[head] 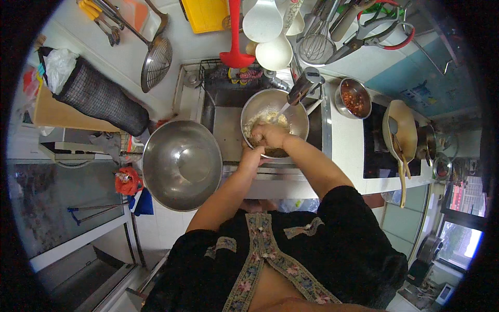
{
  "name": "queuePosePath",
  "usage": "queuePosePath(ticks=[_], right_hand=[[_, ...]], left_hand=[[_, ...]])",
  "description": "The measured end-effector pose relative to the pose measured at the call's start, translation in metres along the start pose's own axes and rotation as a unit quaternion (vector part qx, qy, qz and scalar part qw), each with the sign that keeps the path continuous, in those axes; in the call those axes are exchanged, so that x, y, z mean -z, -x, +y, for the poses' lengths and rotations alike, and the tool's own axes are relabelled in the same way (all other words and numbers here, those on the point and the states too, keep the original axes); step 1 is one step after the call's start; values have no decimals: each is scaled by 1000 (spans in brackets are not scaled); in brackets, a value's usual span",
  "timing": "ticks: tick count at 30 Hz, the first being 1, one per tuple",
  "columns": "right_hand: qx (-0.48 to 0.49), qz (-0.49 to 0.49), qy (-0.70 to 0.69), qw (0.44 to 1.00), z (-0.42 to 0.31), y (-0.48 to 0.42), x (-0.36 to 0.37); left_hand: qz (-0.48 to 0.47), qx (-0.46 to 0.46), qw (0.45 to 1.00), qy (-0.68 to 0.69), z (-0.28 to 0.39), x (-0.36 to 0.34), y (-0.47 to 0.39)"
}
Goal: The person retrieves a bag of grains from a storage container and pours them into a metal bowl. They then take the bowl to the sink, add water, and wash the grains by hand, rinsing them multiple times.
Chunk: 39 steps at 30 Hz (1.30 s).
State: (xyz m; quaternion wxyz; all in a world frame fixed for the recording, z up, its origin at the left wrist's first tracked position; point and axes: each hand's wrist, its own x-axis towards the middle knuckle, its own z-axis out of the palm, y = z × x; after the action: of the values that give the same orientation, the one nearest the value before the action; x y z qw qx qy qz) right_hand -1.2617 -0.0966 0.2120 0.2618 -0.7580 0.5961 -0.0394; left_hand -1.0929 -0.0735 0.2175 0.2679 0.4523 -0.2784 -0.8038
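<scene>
A steel bowl (301, 121) is held over the sink (227, 124), under the faucet (305, 86). A stream of water (281, 110) falls from the spout into it. Inside lies a pale, crumbly or grainy mass (265, 117); its exact kind is unclear. My left hand (252, 156) grips the bowl's near left rim from outside. My right hand (269, 135) is down in the bowl, among the contents, its fingers curled and partly hidden.
A large steel basin (163, 167) stands left of the sink. On the right are a small steel bowl of reddish-brown pieces (353, 102) and a wok (403, 128) on the cooktop (376, 163). A red ladle (235, 43), a whisk (317, 46) and scissors (362, 35) hang at the back.
</scene>
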Motion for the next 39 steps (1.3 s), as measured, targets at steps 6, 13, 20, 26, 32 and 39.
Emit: queuePosePath(ticks=[6, 13, 20, 26, 32, 39], right_hand=[[-104, 151, 73, 980, 46, 21, 3], [-59, -12, -147, 987, 39, 4, -33], [-161, -36, -75, 983, 3, 15, -8], [-182, 120, -138, 966, 36, -13, -27], [-146, 33, -97, 984, 21, 3, -34], [-217, -27, 2, 976, 18, 11, 14]], left_hand=[[9, 5, 1000, 3, -19, 9, -15], [0, 14, 999, -32, -7, -2, 1], [21, 7, 1000, -22, -8, 4, -5], [7, 5, 999, -30, -11, 5, -3], [35, 12, 998, -43, -6, 0, -4], [1, 18, 1000, -23, -21, 18, -17]])
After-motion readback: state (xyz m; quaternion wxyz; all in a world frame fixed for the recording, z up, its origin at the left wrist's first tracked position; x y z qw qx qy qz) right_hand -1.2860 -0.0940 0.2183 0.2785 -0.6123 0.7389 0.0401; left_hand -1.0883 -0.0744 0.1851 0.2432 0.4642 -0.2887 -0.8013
